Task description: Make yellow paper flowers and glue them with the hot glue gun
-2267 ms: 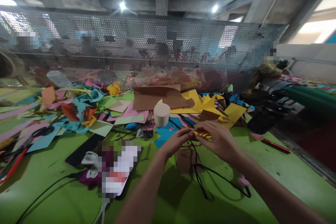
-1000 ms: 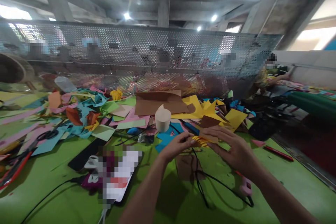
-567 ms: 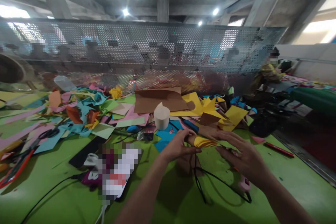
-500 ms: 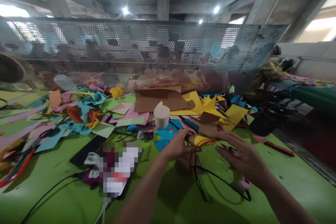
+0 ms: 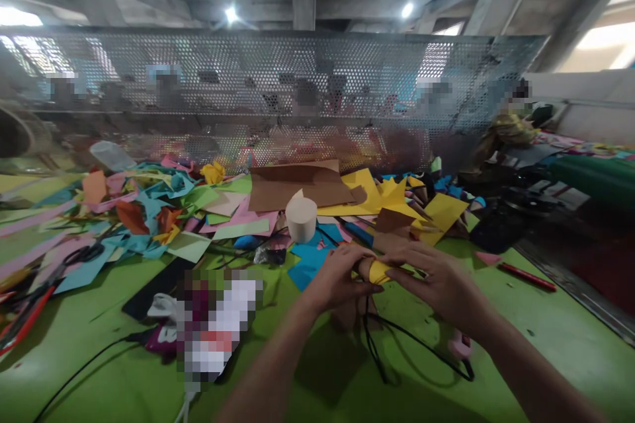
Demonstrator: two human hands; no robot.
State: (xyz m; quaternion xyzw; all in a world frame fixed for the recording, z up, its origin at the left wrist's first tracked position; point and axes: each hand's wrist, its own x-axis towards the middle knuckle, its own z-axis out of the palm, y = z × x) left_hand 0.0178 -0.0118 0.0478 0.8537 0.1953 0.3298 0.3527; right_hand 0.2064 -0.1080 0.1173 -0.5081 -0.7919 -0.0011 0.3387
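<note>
Both of my hands meet over the green table (image 5: 99, 357) around a small yellow paper piece (image 5: 378, 271). My left hand (image 5: 337, 277) pinches its left end with fingers curled. My right hand (image 5: 436, 281) closes over its right side, fingers pressed on the paper. A black cable (image 5: 391, 337) runs on the table just under the hands, and a pink tool (image 5: 459, 346) lies below my right wrist. A brown paper scrap (image 5: 347, 314) lies under my left hand.
A cream paper roll (image 5: 300, 218) stands behind the hands amid heaps of coloured paper scraps (image 5: 149, 205), brown sheets (image 5: 297, 185) and yellow sheets (image 5: 391, 201). Scissors (image 5: 82, 254) lie left, a red pen (image 5: 528, 275) right. A perforated metal screen (image 5: 278, 99) backs the table.
My right hand, which was spread open beside the yellow piece half a second ago, has closed back onto it. Both hands have drawn together.
</note>
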